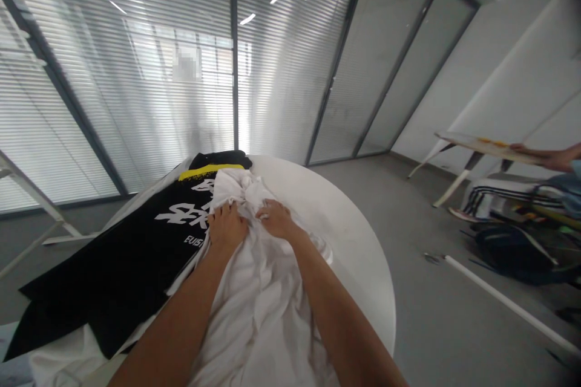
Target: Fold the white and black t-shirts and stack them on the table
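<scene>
A wrinkled white cloth garment [261, 278] stretches from the round table toward me, between my forearms. My left hand [228, 228] is on its left side, fingers bent and closed on the fabric. Close by on the right, my right hand [276, 219] has its fingers curled into the same cloth. Between and beyond the hands the fabric is bunched into folds. Under its left edge lies a black garment [131, 260] with white lettering and a yellow band, partly covered by the white cloth.
The round white table [358, 248] has its edge curving on the right. Glass partitions with blinds [281, 72] stand behind. At right, a co-worker's hand [558, 158] touches another table [481, 144]. A dark bag [512, 254] and a white pole [503, 299] are nearby.
</scene>
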The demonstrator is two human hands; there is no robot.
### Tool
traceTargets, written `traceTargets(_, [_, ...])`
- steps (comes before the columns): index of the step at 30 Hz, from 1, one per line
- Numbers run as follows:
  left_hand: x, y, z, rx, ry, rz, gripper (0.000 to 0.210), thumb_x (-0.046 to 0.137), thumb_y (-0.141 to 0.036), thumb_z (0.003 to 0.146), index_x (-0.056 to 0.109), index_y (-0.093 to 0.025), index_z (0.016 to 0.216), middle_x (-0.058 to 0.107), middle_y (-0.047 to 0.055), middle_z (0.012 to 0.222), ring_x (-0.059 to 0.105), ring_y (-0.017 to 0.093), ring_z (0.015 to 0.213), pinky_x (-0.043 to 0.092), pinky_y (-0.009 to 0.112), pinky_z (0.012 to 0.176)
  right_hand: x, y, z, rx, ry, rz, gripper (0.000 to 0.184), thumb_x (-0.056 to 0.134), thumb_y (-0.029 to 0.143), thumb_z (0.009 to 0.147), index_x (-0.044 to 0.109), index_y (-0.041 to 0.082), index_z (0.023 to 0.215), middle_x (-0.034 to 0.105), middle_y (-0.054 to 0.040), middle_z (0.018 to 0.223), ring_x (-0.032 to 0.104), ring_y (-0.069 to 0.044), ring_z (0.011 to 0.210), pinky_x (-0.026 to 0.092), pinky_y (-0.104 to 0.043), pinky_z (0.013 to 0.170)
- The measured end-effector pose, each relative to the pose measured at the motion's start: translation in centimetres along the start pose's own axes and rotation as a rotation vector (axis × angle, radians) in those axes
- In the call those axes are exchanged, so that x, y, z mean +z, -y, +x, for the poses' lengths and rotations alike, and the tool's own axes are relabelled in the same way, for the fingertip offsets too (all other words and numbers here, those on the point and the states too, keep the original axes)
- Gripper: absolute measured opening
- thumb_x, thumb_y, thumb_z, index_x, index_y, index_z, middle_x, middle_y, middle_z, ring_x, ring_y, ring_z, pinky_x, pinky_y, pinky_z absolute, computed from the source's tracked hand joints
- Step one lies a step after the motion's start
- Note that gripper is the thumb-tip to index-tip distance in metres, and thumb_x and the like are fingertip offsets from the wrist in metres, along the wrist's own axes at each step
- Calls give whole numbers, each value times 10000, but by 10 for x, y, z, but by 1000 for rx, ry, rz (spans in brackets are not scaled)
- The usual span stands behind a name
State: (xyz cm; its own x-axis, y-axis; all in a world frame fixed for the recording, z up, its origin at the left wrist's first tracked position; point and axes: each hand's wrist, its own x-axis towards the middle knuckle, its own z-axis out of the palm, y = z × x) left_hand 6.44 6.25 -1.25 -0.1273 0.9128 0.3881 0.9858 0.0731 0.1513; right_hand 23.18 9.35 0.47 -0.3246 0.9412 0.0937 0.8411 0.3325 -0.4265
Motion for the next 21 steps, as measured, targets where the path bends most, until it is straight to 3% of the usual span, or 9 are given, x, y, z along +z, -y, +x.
traceTargets(3, [0, -2, 1, -19, 15, 7, 536, 440, -295, 858, 499, -140, 1368, 569, 189, 1275, 503, 356, 1148, 356, 507, 944, 8, -11, -2, -13, -4, 9, 439, 487, 256, 850, 579, 319, 1275, 455, -37, 1451, 396, -216, 1331, 248, -453, 1106])
traceTargets(6, [0, -2, 3, -36, 27, 4, 552, 430, -294, 859, 480, -129, 1384, 565, 200, 1284, 504, 366, 1147, 356, 518, 939, 7, -26, -3, 31, -94, -28, 511, 434, 250, 880, 462, 255, 1390, 485, -60, 1426, 400, -198, 1323, 249, -407, 1105])
traceTargets(12, [-1, 1, 7, -92, 27, -57, 599, 420, -305, 858, 427, -114, 1426, 543, 208, 1325, 515, 358, 1159, 381, 522, 938, -2, -51, 0, 357, -241, -49, 570, 445, 278, 873, 399, 225, 1439, 493, -112, 1403, 440, -263, 1282, 283, -423, 1077])
traceTargets(16, [-4, 3, 9, -139, 39, -128, 595, 409, -315, 865, 424, -122, 1428, 537, 204, 1333, 519, 347, 1184, 397, 511, 950, -12, -69, 0, 478, -344, 61, 578, 467, 257, 829, 451, 207, 1405, 529, -125, 1356, 493, -284, 1223, 351, -430, 1028])
traceTargets(21, [-4, 8, 19, -209, 51, -251, 578, 407, -322, 869, 432, -148, 1420, 542, 180, 1322, 539, 320, 1178, 421, 474, 950, -31, -92, -5, 391, -419, 435, 483, 458, 217, 761, 617, 163, 1213, 685, -83, 1077, 611, -218, 976, 462, -304, 846])
